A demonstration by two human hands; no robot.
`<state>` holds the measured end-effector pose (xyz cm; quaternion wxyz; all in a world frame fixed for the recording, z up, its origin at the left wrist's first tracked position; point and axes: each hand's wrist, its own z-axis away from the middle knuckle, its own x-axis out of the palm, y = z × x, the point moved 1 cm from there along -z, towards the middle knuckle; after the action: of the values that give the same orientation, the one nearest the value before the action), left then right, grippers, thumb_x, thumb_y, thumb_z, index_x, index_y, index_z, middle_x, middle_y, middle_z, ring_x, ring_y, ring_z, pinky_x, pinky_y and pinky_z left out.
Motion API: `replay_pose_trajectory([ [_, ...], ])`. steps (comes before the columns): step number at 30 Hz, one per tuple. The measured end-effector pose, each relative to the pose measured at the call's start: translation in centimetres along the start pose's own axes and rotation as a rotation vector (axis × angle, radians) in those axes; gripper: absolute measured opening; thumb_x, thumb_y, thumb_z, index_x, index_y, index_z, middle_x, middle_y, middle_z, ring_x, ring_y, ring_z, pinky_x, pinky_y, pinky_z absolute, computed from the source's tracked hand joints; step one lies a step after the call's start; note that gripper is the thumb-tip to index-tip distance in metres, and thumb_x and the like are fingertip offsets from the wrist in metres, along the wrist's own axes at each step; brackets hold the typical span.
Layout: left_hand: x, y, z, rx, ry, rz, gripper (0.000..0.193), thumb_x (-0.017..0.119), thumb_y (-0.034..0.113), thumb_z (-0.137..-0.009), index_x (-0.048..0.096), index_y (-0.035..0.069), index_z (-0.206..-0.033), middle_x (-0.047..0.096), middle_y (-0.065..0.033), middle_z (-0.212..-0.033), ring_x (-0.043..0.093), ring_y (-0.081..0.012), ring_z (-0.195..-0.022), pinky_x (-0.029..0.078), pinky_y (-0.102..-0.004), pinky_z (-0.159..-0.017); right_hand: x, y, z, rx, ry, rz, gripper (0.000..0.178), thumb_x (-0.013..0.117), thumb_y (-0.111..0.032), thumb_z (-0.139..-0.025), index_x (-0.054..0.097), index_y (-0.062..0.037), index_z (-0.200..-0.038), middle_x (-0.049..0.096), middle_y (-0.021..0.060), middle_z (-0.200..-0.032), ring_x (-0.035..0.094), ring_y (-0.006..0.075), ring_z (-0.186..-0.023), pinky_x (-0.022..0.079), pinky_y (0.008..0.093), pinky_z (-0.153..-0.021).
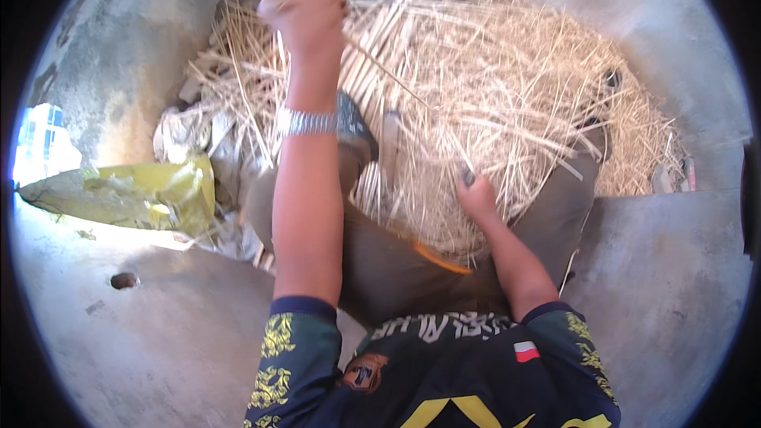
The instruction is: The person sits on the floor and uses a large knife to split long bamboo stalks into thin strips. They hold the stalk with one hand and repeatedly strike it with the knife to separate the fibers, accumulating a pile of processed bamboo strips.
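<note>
- Gripped in L hand [309,12], raised top ctr-L: pale strip [388,71], fingers curled tight round it, no gap seen; exact finger placement is blurred.
- Strip's long axis is slanted upper L to lower R; one end is cut off by top edge, other is pointed down over pile [515,87]. Whether both lengths are one piece can't be told, middle being hidden by hand.
- R hand [479,196] is held lower, over near side of pile: small dark item [468,179] is enclosed by bent fingers, grip closed; its kind can't be made out. Thin pale length is seen just beyond, pointed up & slightly L; whether it's joined to item can't be told.
- Pile is made up of dry, straw-coloured strips & shavings, thin, tangled; straighter, flatter slats [384,51] are laid nr L wrist.
- L wrist is circled by silvery metal-link band [307,123].
- Legs are covered by dark brown trousers [396,261], w/ narrow orange piece [440,257] seen against cloth.
- Crumpled yellow sack [147,190] is set far L, by rough, stained grey wall [119,99].
</note>
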<state>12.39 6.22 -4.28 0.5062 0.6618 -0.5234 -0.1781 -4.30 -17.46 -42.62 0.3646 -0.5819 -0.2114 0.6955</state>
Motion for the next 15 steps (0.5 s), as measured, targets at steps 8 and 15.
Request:
replay_pose_trajectory([
  [8,-3.0,5.9,-0.3,0.001,0.112,0.145,0.048,0.071,0.004,-0.087,0.035,0.014,-0.057,0.037,0.0009,-0.052,0.037,-0.0101,-0.043,0.026,-0.0267,-0.042,0.4,-0.6,-0.4,0.702,-0.318,-0.703,0.017,0.066,-0.008,-0.079,0.051,-0.0078,-0.073,0.046,0.0032,-0.056,0.042,0.0145,-0.04,0.036,0.0336,-0.039],
  [15,-4.8,6.0,-0.7,0.155,0.027,0.002,0.051,0.069,0.011,-0.092,0.036,0.014,-0.054,0.047,-0.0038,-0.049,0.041,-0.0103,-0.041,0.032,-0.0256,-0.04,-2.3,-1.3,-0.5,0.614,-0.211,-0.696,0.018,0.065,-0.007,-0.079,0.049,-0.0081,-0.072,0.044,0.0004,-0.055,0.04,0.0114,-0.04,0.034,0.0314,-0.038],
])
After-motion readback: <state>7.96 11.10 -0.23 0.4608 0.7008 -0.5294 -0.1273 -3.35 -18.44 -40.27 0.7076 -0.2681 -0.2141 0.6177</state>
